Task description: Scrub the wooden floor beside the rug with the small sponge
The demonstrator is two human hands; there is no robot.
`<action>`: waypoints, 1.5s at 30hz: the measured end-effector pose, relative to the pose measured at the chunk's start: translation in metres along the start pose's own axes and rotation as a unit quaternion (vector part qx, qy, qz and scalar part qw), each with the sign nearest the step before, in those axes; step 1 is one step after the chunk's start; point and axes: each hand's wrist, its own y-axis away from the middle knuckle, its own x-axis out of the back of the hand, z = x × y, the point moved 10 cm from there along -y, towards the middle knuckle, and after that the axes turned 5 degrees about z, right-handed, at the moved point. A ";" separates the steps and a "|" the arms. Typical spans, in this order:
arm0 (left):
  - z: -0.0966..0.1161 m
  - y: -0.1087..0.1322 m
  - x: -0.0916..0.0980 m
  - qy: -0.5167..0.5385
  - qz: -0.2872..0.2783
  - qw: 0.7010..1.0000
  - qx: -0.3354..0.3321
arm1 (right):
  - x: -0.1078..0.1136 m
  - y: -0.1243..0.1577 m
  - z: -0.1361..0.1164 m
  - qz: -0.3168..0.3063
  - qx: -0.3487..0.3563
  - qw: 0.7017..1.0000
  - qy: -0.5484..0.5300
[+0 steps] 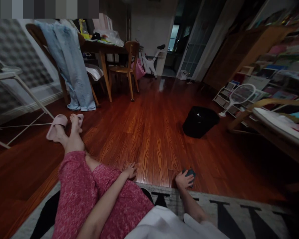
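My right hand (pixel 185 179) is on the wooden floor (pixel 149 142), just past the rug's edge, with its fingers over a small dark blue-green cloth (pixel 190 173). Part of the cloth shows beyond the fingers; the rest is hidden under the palm. To the left, my left hand (pixel 131 171) rests on the floor beside my knee. Its fingers are spread and nothing shows in them. My legs in pink-red trousers (pixel 77 186) stretch out to the left, and pink slippers (pixel 57 125) are on the feet.
A black bin (pixel 200 121) stands ahead on the right, near a white racket (pixel 242 94) and crowded shelves. Ahead on the left are a wooden chair (pixel 126 69), a table, jeans (pixel 67 63) over another chair, and a white metal frame (pixel 31 94). The patterned rug (pixel 206 202) lies beneath me.
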 end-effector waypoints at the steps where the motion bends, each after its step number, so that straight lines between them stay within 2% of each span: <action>1: 0.000 0.001 0.000 -0.003 -0.001 1.000 -0.001 | -0.005 0.015 -0.021 0.000 0.010 1.000 -0.011; 3: 0.001 0.001 0.001 -0.009 -0.002 1.000 -0.005 | -0.020 0.051 -0.073 -0.032 0.085 0.995 -0.032; 5: 0.001 0.001 0.001 -0.012 -0.001 1.000 -0.008 | -0.036 0.095 -0.125 -0.097 0.198 0.975 -0.039; 8: 0.000 0.000 0.001 -0.011 0.003 1.000 -0.008 | -0.050 0.164 -0.177 -0.204 0.371 0.905 -0.041; 10: 0.000 0.000 0.000 -0.005 0.007 1.000 -0.007 | -0.047 0.196 -0.192 -0.250 0.472 0.844 -0.053; 12: -0.001 -0.001 -0.002 0.003 0.008 1.000 -0.006 | -0.037 0.207 -0.189 -0.275 0.550 0.786 -0.071; 14: -0.003 -0.001 -0.003 0.011 0.009 1.000 -0.004 | -0.027 0.193 -0.171 -0.283 0.592 0.751 -0.080; 15: -0.004 -0.002 -0.004 0.015 0.009 1.000 -0.002 | -0.023 0.178 -0.156 -0.280 0.597 0.747 -0.078; 16: -0.005 -0.002 -0.004 0.018 0.009 1.000 0.000 | -0.020 0.157 -0.139 -0.271 0.592 0.756 -0.071; 17: -0.006 -0.003 -0.004 0.021 0.010 1.000 0.001 | -0.018 0.133 -0.119 -0.255 0.574 0.776 -0.058; 19: -0.006 -0.004 -0.005 0.024 0.010 1.000 0.003 | -0.015 0.076 -0.073 -0.210 0.496 0.842 -0.021; 22: -0.005 -0.004 -0.005 0.023 0.008 1.000 0.001 | -0.005 0.001 0.002 -0.131 0.304 0.943 0.031; 24: -0.004 -0.003 -0.005 0.020 0.006 1.000 0.000 | 0.001 -0.023 0.035 -0.085 0.180 0.979 0.043; 25: -0.003 -0.003 -0.004 0.017 0.006 1.000 0.000 | 0.004 -0.027 0.043 -0.064 0.129 0.989 0.043; 27: -0.002 -0.001 -0.002 0.011 0.006 1.000 0.000 | 0.005 -0.022 0.041 -0.026 0.053 0.998 0.039; 29: -0.001 0.001 0.000 0.005 0.008 1.000 -0.002 | 0.002 -0.003 0.015 -0.004 0.028 0.999 0.030; 30: 0.000 0.002 0.001 0.002 0.008 1.000 -0.003 | -0.003 0.010 -0.005 -0.006 0.043 0.999 0.024; 32: 0.001 0.003 0.003 -0.003 0.009 1.000 -0.005 | -0.017 0.045 -0.055 -0.042 0.123 0.991 0.013; 34: 0.002 0.003 0.003 -0.007 0.007 1.000 -0.007 | -0.034 0.091 -0.103 -0.106 0.230 0.967 0.007; 36: 0.002 0.003 0.003 -0.009 0.006 1.000 -0.006 | -0.045 0.141 -0.139 -0.168 0.326 0.930 0.002; 38: 0.002 0.003 0.003 -0.008 0.006 1.000 -0.004 | -0.048 0.185 -0.164 -0.211 0.414 0.885 -0.014; 40: 0.002 0.003 0.002 -0.004 0.006 1.000 -0.003 | -0.043 0.211 -0.176 -0.240 0.494 0.834 -0.040; 42: 0.002 0.004 0.002 0.001 0.005 1.000 -0.003 | -0.035 0.217 -0.175 -0.268 0.565 0.778 -0.064; 44: 0.002 0.004 0.002 0.007 0.003 1.000 0.000 | -0.028 0.198 -0.159 -0.290 0.608 0.736 -0.073; 45: 0.001 0.004 0.001 0.009 0.002 1.000 0.002 | -0.025 0.180 -0.147 -0.293 0.614 0.730 -0.071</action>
